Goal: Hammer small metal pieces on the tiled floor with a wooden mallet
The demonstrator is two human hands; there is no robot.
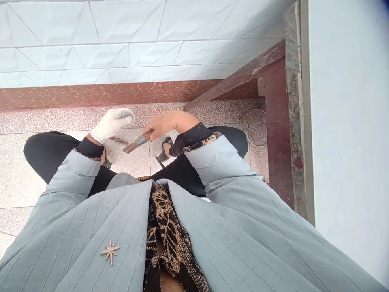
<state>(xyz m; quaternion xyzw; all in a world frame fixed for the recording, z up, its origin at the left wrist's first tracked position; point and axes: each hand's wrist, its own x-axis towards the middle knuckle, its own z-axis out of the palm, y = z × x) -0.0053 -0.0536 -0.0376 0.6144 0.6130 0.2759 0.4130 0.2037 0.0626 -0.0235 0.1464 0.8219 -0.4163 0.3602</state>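
Fingers (150, 132) of the bare right hand (172, 121) are closed around a worn wooden handle (136, 143), and the gloved left hand (112, 122) is curled just beside it!
So here's the handle, tilted above the tiled floor (137, 160) between the person's knees, its free end angling down toward the left knee, a grey band (141, 140) wrapped around it. Over in the white glove, the fingers bend inward, and I can't tell whether they pinch anything. Just below that glove shows a thin dark rod (119, 140), partly hidden, while a loose cable (249, 137) loops near the reddish panel (277, 134) on the right.
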